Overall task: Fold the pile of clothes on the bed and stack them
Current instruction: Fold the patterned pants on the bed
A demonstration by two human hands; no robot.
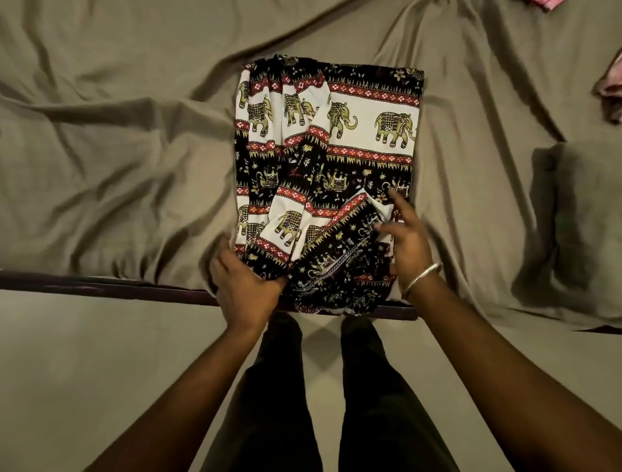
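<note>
An elephant-print garment [336, 141] in black, white and red lies partly folded on the olive bed sheet [117, 151], close to the bed's near edge. Its lower end is bunched and hangs slightly over that edge. My left hand [245, 286] grips the garment's lower left corner, thumb on top of the cloth. My right hand [404, 236], with a silver bangle on the wrist, rests on the lower right part, fingers pinching a turned-up fold of the fabric.
A pink and dark piece of clothing [609, 91] lies at the right edge of the bed, and a pink scrap [545, 4] shows at the top. The dark bed frame edge [101, 286] runs below the sheet. My legs [330, 387] stand against it.
</note>
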